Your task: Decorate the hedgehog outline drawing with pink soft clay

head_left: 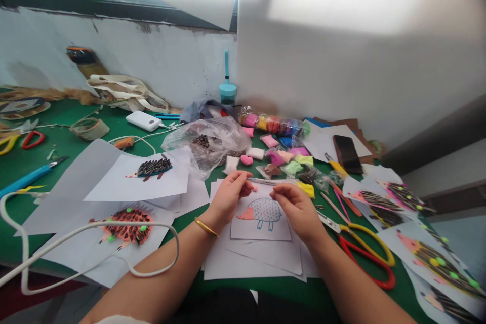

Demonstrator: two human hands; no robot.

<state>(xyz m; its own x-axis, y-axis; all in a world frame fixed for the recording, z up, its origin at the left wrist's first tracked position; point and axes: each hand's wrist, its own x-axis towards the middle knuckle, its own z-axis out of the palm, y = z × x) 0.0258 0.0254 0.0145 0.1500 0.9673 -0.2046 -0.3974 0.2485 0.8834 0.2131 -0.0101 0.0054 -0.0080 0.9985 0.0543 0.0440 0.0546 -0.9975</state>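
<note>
My left hand [232, 192], a gold bangle on its wrist, is closed in a pinch above the top left of a drawing sheet [243, 232]. A small bit of pink clay [254, 189] shows at its fingertips. My right hand [298, 207] is closed over the sheet's right side, thumb and fingers together; what it holds, if anything, is hidden. Between the hands runs a thin pen [264, 181]; I cannot tell whether it is held or lying there. On the sheet is a blue-outlined hedgehog [266, 212] with a pink clay face [246, 213].
Clay packets [292, 167] and a plastic bag of seeds [207, 144] lie beyond the hands. Large scissors [364, 248] rest at right, near finished hedgehog pictures [433, 258]. A white cable [114, 224] loops over the left pictures. A phone [347, 154] lies back right.
</note>
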